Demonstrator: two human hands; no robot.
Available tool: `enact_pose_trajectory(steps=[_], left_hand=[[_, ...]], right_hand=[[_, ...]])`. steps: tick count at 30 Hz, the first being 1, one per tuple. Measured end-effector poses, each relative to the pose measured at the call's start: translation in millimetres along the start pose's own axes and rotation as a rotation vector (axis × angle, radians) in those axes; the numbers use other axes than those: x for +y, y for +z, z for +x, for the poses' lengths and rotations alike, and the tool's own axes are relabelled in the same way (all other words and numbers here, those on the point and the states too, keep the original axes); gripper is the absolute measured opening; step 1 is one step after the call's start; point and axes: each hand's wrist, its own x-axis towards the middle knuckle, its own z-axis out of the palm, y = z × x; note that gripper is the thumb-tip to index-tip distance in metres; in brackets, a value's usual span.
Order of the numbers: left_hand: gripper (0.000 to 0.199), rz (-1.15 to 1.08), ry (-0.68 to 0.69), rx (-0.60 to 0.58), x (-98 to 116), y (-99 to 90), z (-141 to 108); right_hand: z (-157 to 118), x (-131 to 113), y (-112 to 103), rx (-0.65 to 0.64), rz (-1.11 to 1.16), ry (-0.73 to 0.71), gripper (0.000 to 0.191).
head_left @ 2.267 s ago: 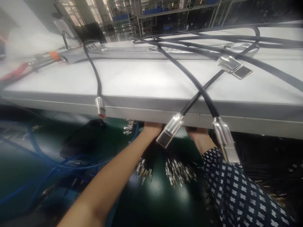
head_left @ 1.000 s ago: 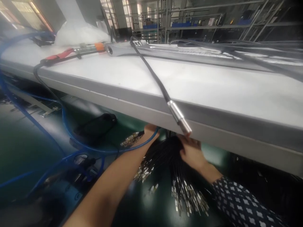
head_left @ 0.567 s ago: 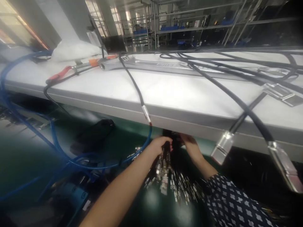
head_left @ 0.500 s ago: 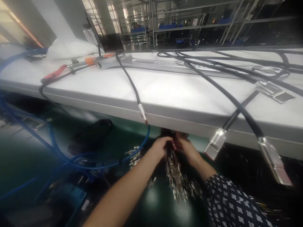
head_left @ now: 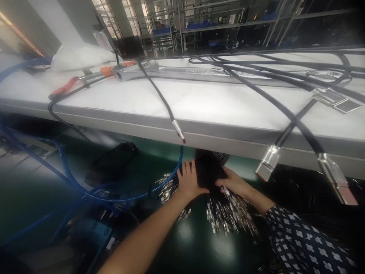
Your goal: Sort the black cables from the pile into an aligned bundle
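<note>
Below the bench edge hangs or lies a thick bundle of black cables (head_left: 209, 173) with many shiny metal connectors (head_left: 228, 215) fanning out at its lower end. My left hand (head_left: 189, 180) rests against its left side, fingers spread and thumb pointing right. On the other side, my right hand (head_left: 235, 186) curls round the bundle near the connectors, thumb in front. Its fingertips are partly hidden behind the cables. More metal connectors (head_left: 168, 188) show just left of my left hand.
A white bench (head_left: 128, 91) crosses the view, bearing a large wrench (head_left: 194, 73), a red-handled tool (head_left: 65, 87) and black cables (head_left: 265, 101). Cable ends with metal plugs (head_left: 268, 163) overhang its edge. A blue hose (head_left: 125, 199) loops at the lower left. Shelving (head_left: 205, 26) stands behind.
My hands were close together at the upper part of the bundle; now they are apart on its two sides. My left fingers have spread, and the connector ends have shifted right and fanned out.
</note>
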Motion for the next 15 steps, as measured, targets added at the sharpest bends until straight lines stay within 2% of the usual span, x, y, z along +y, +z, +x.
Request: enact_pose_trajectory(steps=[2,6,10,12,15], left_hand=[[0.113,0.157,0.033,-0.084,-6.8,6.6,4.7],[0.080,0.206,0.197,-0.180,-19.6,3.0,17.4],[0.072,0.229,0.282,-0.174,-30.5,-4.0,23.4],[0.068,0.240,0.268,-0.154,-33.5,-2.9,23.9],[0.061,0.251,0.236,-0.114,-36.0,1.9,22.9]], right_hand=[[-3.8,-3.8,-9.3,-0.070,-0.065,-0.066,0.063],[-7.9,6.5,-22.6,-0.135,-0.234,-0.194,0.070],[-1.2,38.4,-4.4,0.008,-0.565,-0.316,0.072],[1.7,50.4,10.8,0.103,-0.747,-0.312,0.073],[0.7,57.5,24.5,0.156,-0.866,-0.322,0.074]])
